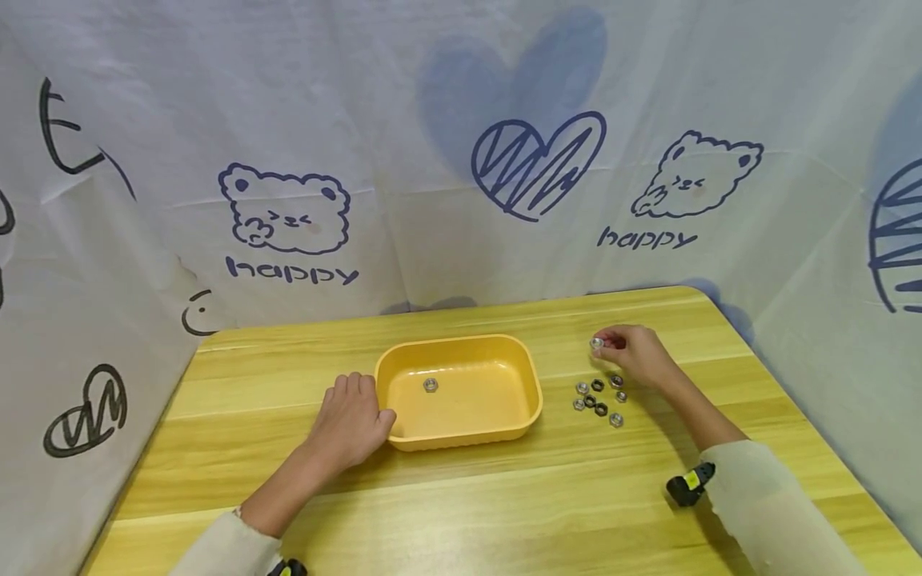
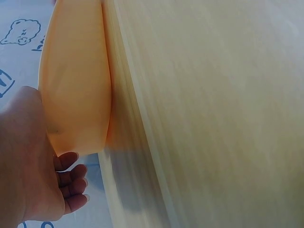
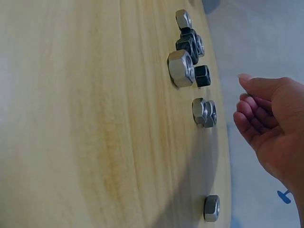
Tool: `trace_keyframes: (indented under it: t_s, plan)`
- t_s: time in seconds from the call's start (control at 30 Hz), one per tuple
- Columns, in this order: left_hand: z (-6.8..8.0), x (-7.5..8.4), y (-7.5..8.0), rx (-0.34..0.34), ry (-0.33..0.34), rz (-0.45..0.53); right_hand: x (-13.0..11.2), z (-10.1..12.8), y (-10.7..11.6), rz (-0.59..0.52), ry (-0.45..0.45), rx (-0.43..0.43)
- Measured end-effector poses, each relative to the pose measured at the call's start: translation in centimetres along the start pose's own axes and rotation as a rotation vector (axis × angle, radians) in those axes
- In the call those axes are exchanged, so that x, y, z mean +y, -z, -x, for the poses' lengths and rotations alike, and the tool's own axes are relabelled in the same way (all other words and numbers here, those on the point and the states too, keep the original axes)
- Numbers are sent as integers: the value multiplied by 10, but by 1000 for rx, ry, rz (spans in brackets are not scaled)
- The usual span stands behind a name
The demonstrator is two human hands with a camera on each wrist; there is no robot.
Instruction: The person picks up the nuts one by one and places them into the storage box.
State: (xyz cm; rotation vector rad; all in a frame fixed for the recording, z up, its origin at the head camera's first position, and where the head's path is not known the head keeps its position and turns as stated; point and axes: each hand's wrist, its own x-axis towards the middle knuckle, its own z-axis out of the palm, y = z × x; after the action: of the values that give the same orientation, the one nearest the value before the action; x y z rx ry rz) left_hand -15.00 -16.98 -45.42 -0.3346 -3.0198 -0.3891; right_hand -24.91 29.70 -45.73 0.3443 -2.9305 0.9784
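Note:
In the head view, a yellow plastic tray [image 1: 461, 438] sits on the table with one silver hex nut [image 1: 430, 385] inside. My left hand [image 1: 353, 420] grips the tray's left end, thumb at the rim and fingers along the outside. The left wrist view has that hand [image 2: 33, 156] against the tray wall [image 2: 78, 80], fingers curled. Right of the tray, my right hand [image 1: 634, 352] pinches a silver nut [image 1: 597, 343] above the table. Below it lies a loose group of silver and black nuts [image 1: 601, 409]. In the right wrist view, the held nut is hidden by the fingers.
The wood-grain table [image 1: 475, 512] has its far edge close behind the tray and nuts. White cloth [image 1: 403, 120] with bear and heart drawings hangs behind and at both sides. A large silver nut [image 3: 180, 69] stands out among the loose ones.

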Motion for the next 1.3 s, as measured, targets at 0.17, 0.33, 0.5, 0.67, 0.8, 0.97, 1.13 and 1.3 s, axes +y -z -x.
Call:
trace_keyframes:
  t_s: [0.17, 0.33, 0.5, 0.67, 0.8, 0.97, 1.13, 1.3]
  plan:
    - [0, 0, 0, 2, -5, -6, -6, 0, 1, -1, 2, 1]
    - [0, 0, -1, 1, 1, -6, -11, -1, 0, -8, 16, 6]
    - [0, 0, -1, -2, 4, -3, -16, -2, -1, -22, 38, 14]
    - [1, 0, -1, 0, -1, -12, -24, -1, -3, -31, 36, 13]
    - [1, 1, 1, 1, -5, -11, -31, -1, -4, -41, 30, 12]
    - [1, 1, 2, -2, -11, -19, -40, -1, -4, -60, 29, 6]
    - [0, 0, 2, -4, -13, -31, -53, -1, -5, -80, 33, 6]
    - [0, -1, 0, -7, -9, -26, -66, -1, -8, -107, 53, -8]
